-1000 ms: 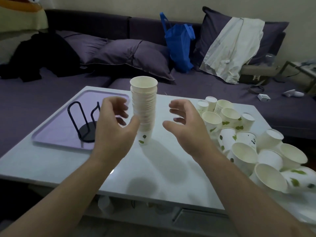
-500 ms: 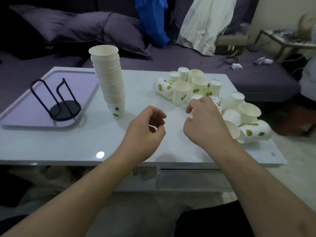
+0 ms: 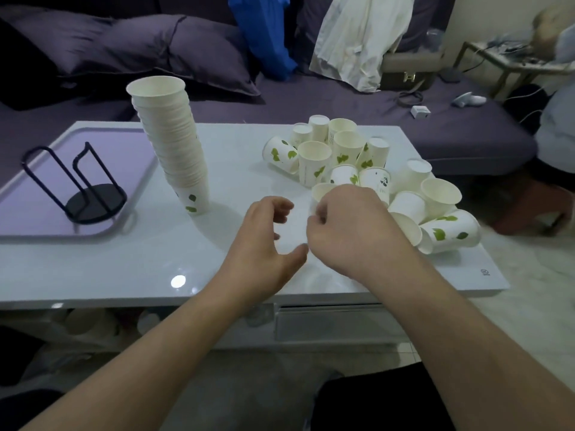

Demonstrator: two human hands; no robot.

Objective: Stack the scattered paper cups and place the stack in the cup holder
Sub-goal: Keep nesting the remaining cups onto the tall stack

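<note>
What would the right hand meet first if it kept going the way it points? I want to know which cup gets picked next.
Probably the open cup lying just beyond the right hand, at the near edge of the loose cups. Its fingers hide any contact.

The room is seen in dim, soft light. One small bright spot of glare is seen on the shiny tabletop (image 3: pixel 178 281), so a lamp is thought to be above. Soft grey shadows are cast on the tabletop beside the stack of cups (image 3: pixel 174 147) and under the left hand (image 3: pixel 264 244) and the right hand (image 3: pixel 348 231). The sofa (image 3: pixel 93 42) at the back is left very dark, and little can be made out there. Straight lines are bent near the edges by the wide lens. The far right corner is smeared and blurry. The forearms at the bottom are shown big and a little soft.
</note>
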